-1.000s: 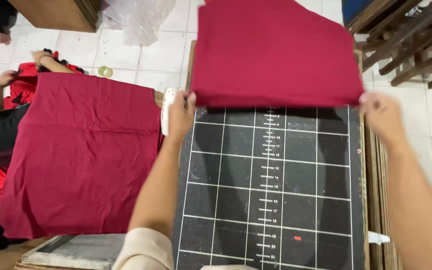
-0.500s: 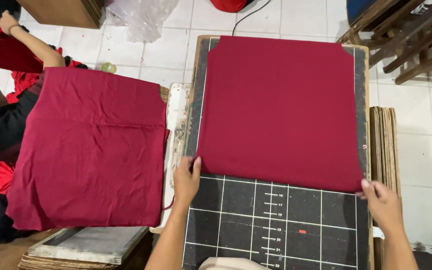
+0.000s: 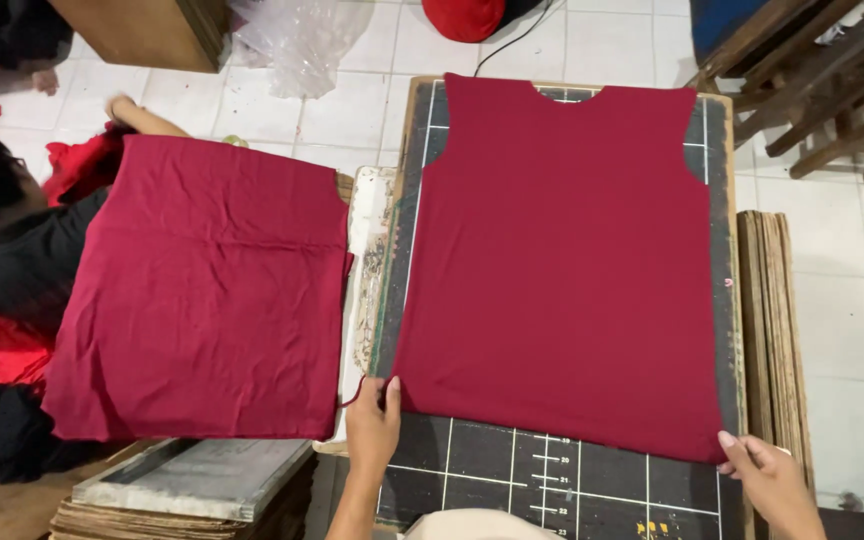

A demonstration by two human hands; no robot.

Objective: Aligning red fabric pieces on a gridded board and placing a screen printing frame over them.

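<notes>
Cloth lies flat across the bench (image 3: 722,250): a dark red sleeveless garment panel (image 3: 562,260) with a scooped neckline toward the far edge and its hem toward the near edge. It covers most of the black gridded board (image 3: 512,480) that tops the bench, leaving the white ruled lines bare along the near edge and in narrow strips down both sides.

At the panel's near left corner the left hand (image 3: 372,428) rests palm down with fingers together and extended, its fingertips touching the hem; it grips nothing. At the near right corner the right hand (image 3: 767,478) lies with its fingers loosely curled and a fingertip against the hem; whether it pinches the cloth cannot be told.

Just off the bench's left edge a stack of the same dark red cloth (image 3: 202,290) sits on a lower surface, with a worn white strip (image 3: 364,270) between stack and board. Beyond the stack another person in dark clothing (image 3: 12,250) sits on the tiled floor (image 3: 832,300). Flat brown boards (image 3: 770,320) stand on edge along the bench's right side.
</notes>
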